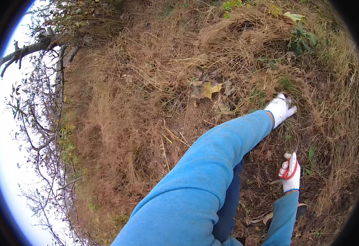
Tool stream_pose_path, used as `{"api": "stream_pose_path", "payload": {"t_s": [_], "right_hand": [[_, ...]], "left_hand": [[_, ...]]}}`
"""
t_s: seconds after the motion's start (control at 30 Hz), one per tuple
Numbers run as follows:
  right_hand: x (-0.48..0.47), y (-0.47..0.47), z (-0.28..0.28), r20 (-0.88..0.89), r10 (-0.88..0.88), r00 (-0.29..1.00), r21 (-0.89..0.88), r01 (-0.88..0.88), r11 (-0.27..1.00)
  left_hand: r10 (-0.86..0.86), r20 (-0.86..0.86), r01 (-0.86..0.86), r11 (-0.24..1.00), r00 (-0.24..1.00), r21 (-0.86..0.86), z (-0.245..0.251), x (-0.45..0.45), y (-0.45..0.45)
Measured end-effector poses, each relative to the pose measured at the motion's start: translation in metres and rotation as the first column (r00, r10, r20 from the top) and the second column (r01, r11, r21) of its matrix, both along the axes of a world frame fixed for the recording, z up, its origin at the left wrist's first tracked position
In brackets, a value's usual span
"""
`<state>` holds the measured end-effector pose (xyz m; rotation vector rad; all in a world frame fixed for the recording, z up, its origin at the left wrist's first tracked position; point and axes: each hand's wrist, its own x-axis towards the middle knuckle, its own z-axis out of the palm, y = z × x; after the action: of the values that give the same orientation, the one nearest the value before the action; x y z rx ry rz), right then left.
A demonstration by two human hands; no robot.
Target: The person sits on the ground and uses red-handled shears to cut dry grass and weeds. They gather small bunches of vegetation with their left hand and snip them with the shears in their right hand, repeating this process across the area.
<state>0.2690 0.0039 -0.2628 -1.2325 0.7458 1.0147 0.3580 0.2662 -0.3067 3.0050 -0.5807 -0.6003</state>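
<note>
My left hand [281, 108], in a white knit glove with a blue cuff edge, is closed around a tuft of green and dry grass [288, 87] at the right of the view. Grass stems stick out on both sides of the fingers. Below it in the picture, my right hand [291, 172], gloved the same way, holds scissors with red loop handles [292, 173]. The fingers are in or around the loops. Their blades point towards the grass near my left hand and are hard to make out.
Dry brown grass [121, 129] covers the ground. A yellow leaf [211, 89] and curled brown leaves lie left of my left hand. Green weeds [302, 40] stand at the upper right. A shoe [301, 209] shows beside my right sleeve. Bare tree branches [33, 48] rise at the left.
</note>
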Motion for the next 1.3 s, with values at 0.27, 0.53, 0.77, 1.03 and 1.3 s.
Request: {"api": "stream_pose_path", "payload": {"t_s": [0.27, 0.53, 0.77, 1.03, 1.3], "right_hand": [[-0.034, -0.024, 0.031, -0.038, 0.022, 0.999, -0.108, -0.026, 0.994], [-0.031, -0.03, 0.057, -0.014, -0.093, 0.996, -0.139, 0.09, 0.986], [-0.013, -0.034, 0.076, 0.104, -0.034, 0.994, -0.189, 0.053, 0.981], [0.011, -0.063, 0.13, 0.542, -0.358, 0.761, 0.098, 0.366, 0.926], [-0.032, -0.033, 0.258, 0.787, -0.323, 0.526, 0.387, -0.012, 0.922]], "left_hand": [[0.36, -0.266, -0.391, 0.917, 0.894, -0.076, 0.038, -0.003, -0.001], [0.075, -0.489, -0.198, 0.958, 0.869, -0.205, 0.077, -0.04, -0.017], [0.056, -0.369, -0.23, 0.865, 0.928, -0.446, 0.115, -0.08, -0.025], [0.305, -0.245, -0.382, 0.57, 0.921, -0.728, 0.253, -0.042, -0.069], [0.642, -0.342, -0.391, -0.07, 0.687, -0.918, 0.312, -0.212, -0.112]]}}
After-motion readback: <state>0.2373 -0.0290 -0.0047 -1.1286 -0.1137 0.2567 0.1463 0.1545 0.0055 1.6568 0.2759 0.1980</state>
